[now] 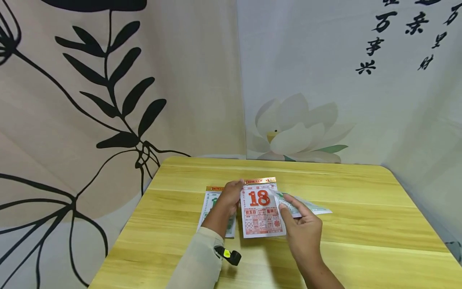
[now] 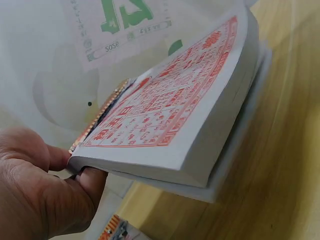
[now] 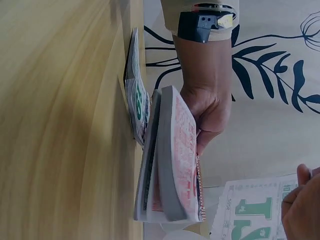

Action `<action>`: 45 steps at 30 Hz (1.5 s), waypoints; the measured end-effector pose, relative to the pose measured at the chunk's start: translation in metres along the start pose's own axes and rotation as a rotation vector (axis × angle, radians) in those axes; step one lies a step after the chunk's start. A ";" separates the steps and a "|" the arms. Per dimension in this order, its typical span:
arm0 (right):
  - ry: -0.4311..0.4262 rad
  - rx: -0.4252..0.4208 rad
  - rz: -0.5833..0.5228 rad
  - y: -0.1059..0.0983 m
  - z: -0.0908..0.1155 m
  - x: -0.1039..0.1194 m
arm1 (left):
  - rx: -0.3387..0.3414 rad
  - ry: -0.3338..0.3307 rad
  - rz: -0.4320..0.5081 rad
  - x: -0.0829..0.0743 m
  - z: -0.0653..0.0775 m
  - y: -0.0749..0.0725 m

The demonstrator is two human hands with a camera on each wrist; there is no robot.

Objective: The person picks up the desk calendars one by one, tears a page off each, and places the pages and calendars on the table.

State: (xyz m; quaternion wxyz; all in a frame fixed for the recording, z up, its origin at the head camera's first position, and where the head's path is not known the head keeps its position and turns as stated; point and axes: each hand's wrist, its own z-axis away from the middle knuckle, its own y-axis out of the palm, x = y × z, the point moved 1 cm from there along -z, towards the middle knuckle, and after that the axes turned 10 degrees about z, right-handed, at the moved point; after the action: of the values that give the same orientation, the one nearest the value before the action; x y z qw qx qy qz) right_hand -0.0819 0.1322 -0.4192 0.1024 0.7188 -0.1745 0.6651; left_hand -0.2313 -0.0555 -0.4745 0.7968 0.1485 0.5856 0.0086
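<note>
My left hand [image 1: 229, 196] grips a thick tear-off calendar pad [image 1: 262, 218] by its upper left side, thumb on top and fingers beneath. The top page carries a large red 18, with a shiny red-and-gold strip along the head. In the left wrist view, the pad [image 2: 170, 110] is tilted and lifted over the table. My right hand [image 1: 304, 226] pinches a thin sheet [image 1: 315, 206] with green print between thumb and fingers, at the pad's right side. The right wrist view shows that sheet [image 3: 250, 212] apart from the pad, its large green digits facing the camera.
A second calendar pad [image 1: 230, 229] with green print lies on the wooden table [image 1: 361, 208], partly hidden under my left hand and forearm. A black device [image 1: 228, 255] is strapped at my left wrist. Behind the table hang printed curtains [image 1: 195, 80].
</note>
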 end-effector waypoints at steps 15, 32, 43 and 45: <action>-0.048 -0.055 0.082 -0.014 -0.006 -0.004 | 0.003 -0.034 0.000 0.005 -0.003 0.006; -0.116 -0.117 0.177 -0.037 -0.022 -0.013 | 0.018 -0.055 -0.056 0.021 -0.005 0.026; -0.079 -0.132 0.230 -0.060 -0.035 -0.020 | 0.028 -0.057 -0.054 0.036 -0.013 0.054; -0.064 -0.128 0.241 -0.065 -0.036 -0.021 | 0.031 -0.050 -0.049 0.038 -0.014 0.060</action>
State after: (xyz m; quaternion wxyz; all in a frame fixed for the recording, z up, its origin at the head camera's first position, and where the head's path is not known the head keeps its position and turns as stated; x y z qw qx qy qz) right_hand -0.0913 0.2081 -0.4315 0.0620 0.7055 -0.3049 0.6367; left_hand -0.2225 0.0125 -0.4992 0.8089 0.1466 0.5689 -0.0240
